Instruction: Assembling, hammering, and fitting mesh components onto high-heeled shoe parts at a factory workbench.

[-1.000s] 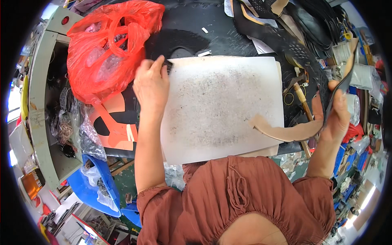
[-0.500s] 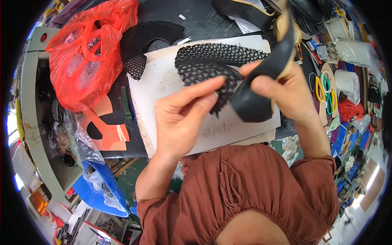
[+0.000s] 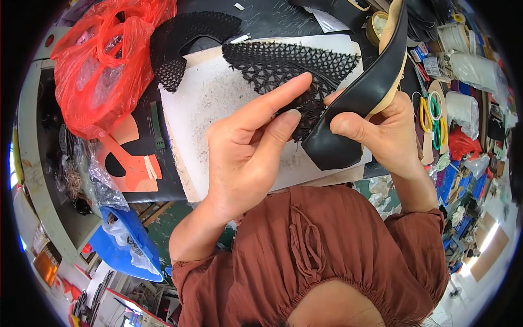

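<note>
A curved black leather piece with a tan lining (image 3: 368, 90) is gripped in my right hand (image 3: 384, 128), thumb on its smooth black face and fingers behind. Its upper end rises past the board's far corner. Against its lower left edge lies a black woven mesh piece (image 3: 289, 60) with frayed edges; whether the two are joined is hard to see. My left hand (image 3: 248, 144) is at the lower edge of that mesh, thumb and fingers closed around the edge, index finger stretched across it. The curled fingertips are hidden. Beneath lies a smudged white board (image 3: 196, 125).
Another black mesh piece (image 3: 188, 41) and a red plastic bag (image 3: 106, 71) lie at left, near orange cut patterns (image 3: 139, 169) and a dark green strip (image 3: 157, 125). A blue bin (image 3: 128, 245) stands below. Scissors with yellow handles (image 3: 424, 117) and plastic-wrapped rolls (image 3: 468, 71) are at right.
The leather piece has turned more upright and its tan lining shows more. The mesh has spread out flatter. My left index finger has straightened away from the thumb. The whole view has shifted slightly.
</note>
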Tool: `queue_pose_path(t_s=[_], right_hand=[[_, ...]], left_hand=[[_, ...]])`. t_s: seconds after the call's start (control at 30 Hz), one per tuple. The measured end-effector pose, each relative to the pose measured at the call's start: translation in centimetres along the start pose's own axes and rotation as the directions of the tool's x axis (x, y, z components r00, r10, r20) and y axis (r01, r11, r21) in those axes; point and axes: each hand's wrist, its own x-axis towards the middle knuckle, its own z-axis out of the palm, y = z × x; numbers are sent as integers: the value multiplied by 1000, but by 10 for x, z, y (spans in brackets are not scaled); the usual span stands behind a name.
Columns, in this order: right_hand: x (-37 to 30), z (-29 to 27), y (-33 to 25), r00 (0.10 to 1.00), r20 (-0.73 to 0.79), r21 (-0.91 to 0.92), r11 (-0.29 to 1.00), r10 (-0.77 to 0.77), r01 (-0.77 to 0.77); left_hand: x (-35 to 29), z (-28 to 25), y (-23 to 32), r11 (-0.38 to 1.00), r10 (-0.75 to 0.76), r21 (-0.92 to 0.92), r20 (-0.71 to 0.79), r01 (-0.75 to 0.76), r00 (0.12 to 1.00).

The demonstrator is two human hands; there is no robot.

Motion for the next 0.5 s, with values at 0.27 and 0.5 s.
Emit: queue_pose_path(t_s=[0.27, 0.5], right_hand=[[1, 3, 2, 1000, -18, 13, 1000, 21, -21], [1, 7, 11, 917, -50, -323, 875, -396, 361]], left_hand=[[-2, 2, 3, 998, -31, -54, 13, 31, 999], [-2, 7, -1, 994, 110, 19, 40, -110, 993]])
